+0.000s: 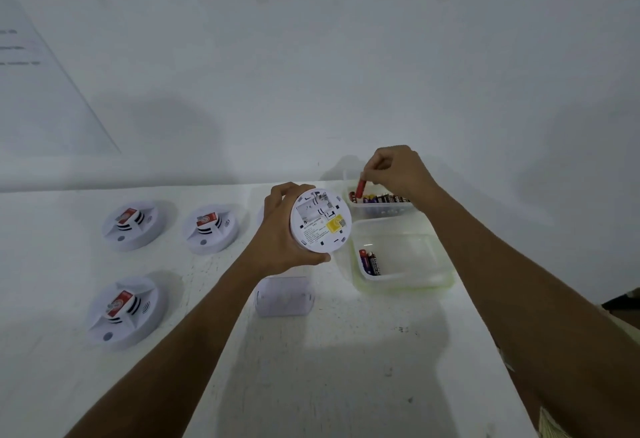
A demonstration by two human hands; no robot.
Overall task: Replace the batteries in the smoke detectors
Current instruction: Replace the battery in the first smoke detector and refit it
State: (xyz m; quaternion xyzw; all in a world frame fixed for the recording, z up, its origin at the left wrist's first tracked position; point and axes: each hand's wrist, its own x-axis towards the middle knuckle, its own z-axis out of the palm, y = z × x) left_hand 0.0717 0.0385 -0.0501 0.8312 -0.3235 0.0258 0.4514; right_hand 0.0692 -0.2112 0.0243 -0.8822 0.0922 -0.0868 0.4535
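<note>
My left hand point(282, 229) grips a round white smoke detector point(320, 221) by its rim, holding it above the table with its back and open battery bay facing me. My right hand point(394, 169) pinches a red battery point(361, 189) upright over the far clear tray point(388, 210), which holds a row of several batteries point(382, 198). The near clear tray point(405, 280) holds two batteries point(370, 262) in its left corner. A white detector cover point(284, 296) lies on the table below my left hand.
Three more white smoke detectors sit face up on the white table to the left: one point(131, 224), another point(210, 228) and a nearer detector point(122, 311). A white wall runs behind the table point(311, 368). The table's edge falls away at the right.
</note>
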